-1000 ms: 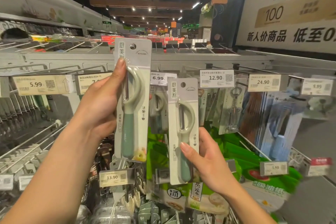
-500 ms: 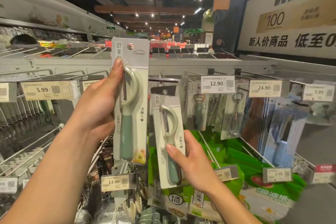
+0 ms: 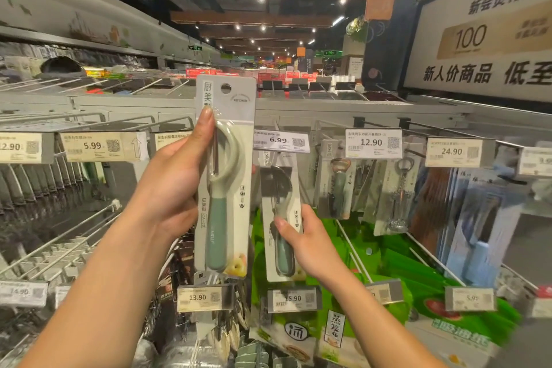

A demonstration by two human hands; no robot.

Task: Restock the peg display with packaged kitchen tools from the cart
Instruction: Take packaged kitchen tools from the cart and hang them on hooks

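Head view: right hand [image 3: 310, 245] grips pack [image 3: 291, 188], top behind tag [image 3: 280, 141].

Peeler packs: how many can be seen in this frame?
2. One peeler pack is held up by the left hand; the second peeler pack is below the 6.99 price tag, gripped by the right hand. More may hang hidden behind it.

Glossy clear blister over matt card on the peeler pack [image 3: 230, 104], shiny metal blade [image 3: 215, 155], smooth wire pegs [image 3: 59, 237].
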